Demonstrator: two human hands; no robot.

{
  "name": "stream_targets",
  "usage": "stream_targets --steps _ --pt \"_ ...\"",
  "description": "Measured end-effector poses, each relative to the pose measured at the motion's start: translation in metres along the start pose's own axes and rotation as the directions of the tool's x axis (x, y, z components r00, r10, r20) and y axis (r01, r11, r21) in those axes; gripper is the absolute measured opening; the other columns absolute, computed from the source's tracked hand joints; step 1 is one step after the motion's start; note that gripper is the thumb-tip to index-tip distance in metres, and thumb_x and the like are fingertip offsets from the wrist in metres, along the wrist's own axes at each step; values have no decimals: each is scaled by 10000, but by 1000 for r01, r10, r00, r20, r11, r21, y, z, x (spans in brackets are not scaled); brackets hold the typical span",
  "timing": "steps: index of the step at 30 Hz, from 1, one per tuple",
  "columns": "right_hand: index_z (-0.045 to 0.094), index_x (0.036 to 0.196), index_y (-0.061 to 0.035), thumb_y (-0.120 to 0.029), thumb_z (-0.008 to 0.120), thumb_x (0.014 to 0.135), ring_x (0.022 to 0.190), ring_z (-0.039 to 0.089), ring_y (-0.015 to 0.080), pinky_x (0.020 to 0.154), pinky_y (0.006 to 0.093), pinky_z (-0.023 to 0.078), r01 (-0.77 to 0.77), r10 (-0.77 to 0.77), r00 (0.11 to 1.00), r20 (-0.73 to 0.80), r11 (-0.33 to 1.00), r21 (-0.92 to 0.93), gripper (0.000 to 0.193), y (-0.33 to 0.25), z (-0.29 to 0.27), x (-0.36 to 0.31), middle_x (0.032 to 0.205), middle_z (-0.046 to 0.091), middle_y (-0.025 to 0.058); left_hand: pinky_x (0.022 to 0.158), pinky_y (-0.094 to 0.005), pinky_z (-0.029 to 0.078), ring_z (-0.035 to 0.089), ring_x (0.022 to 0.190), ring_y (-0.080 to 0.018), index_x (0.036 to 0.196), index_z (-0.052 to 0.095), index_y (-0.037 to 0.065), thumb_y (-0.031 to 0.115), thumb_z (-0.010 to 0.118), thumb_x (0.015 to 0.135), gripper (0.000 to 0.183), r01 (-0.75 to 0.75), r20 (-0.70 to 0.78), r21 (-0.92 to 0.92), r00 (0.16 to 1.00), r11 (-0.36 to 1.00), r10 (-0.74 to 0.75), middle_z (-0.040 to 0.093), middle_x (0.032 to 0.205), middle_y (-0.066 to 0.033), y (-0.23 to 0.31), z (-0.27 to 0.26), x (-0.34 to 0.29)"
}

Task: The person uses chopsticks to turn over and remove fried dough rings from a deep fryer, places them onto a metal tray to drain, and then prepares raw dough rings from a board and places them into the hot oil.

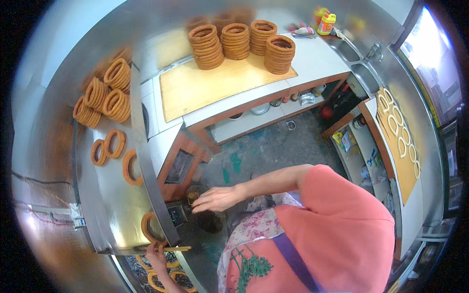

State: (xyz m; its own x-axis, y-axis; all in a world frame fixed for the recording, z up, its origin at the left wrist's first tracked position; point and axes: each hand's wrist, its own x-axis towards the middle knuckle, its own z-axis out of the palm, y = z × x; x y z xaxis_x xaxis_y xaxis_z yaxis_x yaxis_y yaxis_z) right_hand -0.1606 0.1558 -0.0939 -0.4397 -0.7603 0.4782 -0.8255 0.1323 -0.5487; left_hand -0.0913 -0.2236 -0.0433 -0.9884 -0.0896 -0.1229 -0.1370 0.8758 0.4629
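Observation:
My left hand (157, 259) is closed around long wooden chopsticks (178, 249) at the lower left. Beside the chopsticks, a browned dough ring (146, 228) rests at the near end of the metal tray (110, 210). Just below that hand, several lighter rings (155, 282) lie in a pan of dark oil. My right hand (215, 199) is stretched to the left over the floor side of the tray, fingers extended, holding nothing. Close to it is a small control panel (177, 215). Further up the tray lie loose rings (115, 143) and leaning stacks of rings (116, 105).
Stacks of brown rings (207, 47) stand on a yellow board (210, 90) on the far counter. A yellow jug (326, 24) stands beside a double sink (365, 77). Pale raw rings (393, 124) lie on a tan board (408, 183) at right, above open shelves (359, 146).

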Motion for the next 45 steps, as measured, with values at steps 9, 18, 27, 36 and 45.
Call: stream_targets --steps 9,18,27,36,45 --pt "539 1167 -37 -87 601 757 918 614 274 777 342 511 -819 782 478 -400 561 117 418 95 -130 -208 1132 573 163 881 -332 445 564 989 -218 1153 520 -57 54 546 857 317 -76 -231 -426 973 901 -27 564 1126 -144 175 26 102" --pt "531 1158 50 -132 627 738 902 625 226 760 312 486 -857 779 -186 -599 169 486 468 221 -246 -281 1046 621 180 879 -327 451 536 1062 -236 1277 429 -11 143 620 822 517 -145 5 -547 984 824 177 500 1233 -172 293 171 310" --pt "430 1274 -9 -167 747 659 1211 401 350 1013 405 329 -953 808 303 -506 265 -146 710 322 -281 -261 1337 383 221 783 -448 459 574 879 -395 960 613 -4 272 557 787 331 -80 -134 -88 989 993 68 613 872 -224 219 315 567" --pt "413 1281 -41 -243 751 644 1258 337 329 1032 454 284 -960 878 242 -413 155 -233 749 341 -295 -238 1373 341 170 862 -405 457 611 907 -335 1048 658 91 224 512 755 353 389 -188 -211 884 897 -427 648 956 -188 228 323 614" --pt "413 1288 -68 -268 711 690 1284 317 289 1054 476 267 -978 887 171 -429 102 -180 698 343 -309 -250 1388 334 126 752 -273 487 616 824 -176 1111 608 -13 97 574 798 334 351 -4 -597 898 722 -440 660 989 -88 268 309 601"
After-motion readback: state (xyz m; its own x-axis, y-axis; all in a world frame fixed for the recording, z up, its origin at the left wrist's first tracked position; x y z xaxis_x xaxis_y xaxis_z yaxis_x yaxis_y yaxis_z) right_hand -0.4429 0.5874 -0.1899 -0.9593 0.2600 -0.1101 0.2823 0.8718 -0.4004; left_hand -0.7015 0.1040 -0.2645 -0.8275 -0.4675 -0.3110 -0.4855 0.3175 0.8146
